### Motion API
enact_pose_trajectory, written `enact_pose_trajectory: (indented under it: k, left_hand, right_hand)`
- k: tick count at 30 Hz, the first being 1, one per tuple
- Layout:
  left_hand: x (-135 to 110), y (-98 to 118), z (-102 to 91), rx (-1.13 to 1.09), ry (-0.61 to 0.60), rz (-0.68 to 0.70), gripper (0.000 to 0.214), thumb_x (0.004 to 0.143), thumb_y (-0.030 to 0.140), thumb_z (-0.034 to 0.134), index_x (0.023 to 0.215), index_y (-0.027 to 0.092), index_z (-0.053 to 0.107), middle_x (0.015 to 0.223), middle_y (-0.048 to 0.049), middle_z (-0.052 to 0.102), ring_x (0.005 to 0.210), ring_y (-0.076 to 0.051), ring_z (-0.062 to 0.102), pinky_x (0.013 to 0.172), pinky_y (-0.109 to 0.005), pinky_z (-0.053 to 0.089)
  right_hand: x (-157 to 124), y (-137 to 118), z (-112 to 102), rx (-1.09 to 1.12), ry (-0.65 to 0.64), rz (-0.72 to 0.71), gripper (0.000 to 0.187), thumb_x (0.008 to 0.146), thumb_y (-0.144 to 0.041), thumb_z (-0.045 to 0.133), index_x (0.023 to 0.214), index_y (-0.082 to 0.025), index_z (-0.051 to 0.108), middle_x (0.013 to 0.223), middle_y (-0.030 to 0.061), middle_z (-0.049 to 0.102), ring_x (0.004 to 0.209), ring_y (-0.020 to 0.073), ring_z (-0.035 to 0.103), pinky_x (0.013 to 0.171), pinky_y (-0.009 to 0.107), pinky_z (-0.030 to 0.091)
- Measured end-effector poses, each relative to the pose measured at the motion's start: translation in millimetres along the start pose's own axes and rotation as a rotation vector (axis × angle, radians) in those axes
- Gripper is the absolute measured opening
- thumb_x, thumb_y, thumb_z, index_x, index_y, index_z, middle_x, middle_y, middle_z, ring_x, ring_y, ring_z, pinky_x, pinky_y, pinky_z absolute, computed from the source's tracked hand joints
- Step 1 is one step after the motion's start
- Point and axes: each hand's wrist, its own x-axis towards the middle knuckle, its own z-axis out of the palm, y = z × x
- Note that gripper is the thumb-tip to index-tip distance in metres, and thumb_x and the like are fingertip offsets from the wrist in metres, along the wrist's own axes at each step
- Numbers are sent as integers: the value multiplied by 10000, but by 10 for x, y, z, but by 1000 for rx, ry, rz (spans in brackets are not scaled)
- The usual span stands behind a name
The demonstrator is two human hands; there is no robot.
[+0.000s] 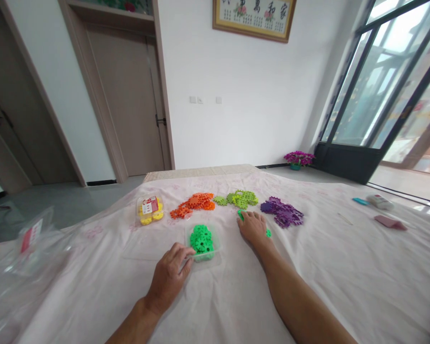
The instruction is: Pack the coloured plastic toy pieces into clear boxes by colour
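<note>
My left hand (170,274) rests on the pale cloth with its fingers curled against the near left corner of a clear plastic box (215,255) filled with bright green gear-shaped pieces (201,240). My right hand (252,228) lies palm down over a few bright green pieces (268,233), fingers bent over them. Just beyond it lie a heap of light green pieces (241,198), a heap of orange pieces (195,204) and a heap of purple pieces (284,212).
A clear box of yellow pieces (149,210) with a red and white label stands at the left. An empty clear lidded box (36,239) sits at the far left edge. A teal item (360,201), a white packet (380,201) and a dark red card (390,222) lie right.
</note>
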Motion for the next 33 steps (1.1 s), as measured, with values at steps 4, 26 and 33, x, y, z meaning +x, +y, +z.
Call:
enact_pose_trajectory:
  k: [4,26,33]
  left_hand:
    - [-2,0,1,8,4,4,125,923,190,510,1004,228,597,925,-32,612,865,-154,634,778,-279,526]
    - [10,15,-3,-1,11,-2,135,920,183,509,994,230,610,917,-30,624,868,-158,643,781,-281,531]
    - [19,23,-8,-3,1,-4,132,917,180,513,989,228,613,916,-34,624,869,-160,638,778,-283,534]
  right_hand:
    - [-33,-36,-70,24,24,-99,317,935,-391,464,1153,-264,656,1127,87,673,1127,257,519,995,384,239]
    - [-181,-420,-275,426,245,-339,373,1006,-363,333,928,-193,655,925,63,686,911,190,580,869,289,384]
    - [-356,-759,-429,665,194,-581,345,999,-366,380,861,-198,647,869,43,661,860,169,566,859,301,419]
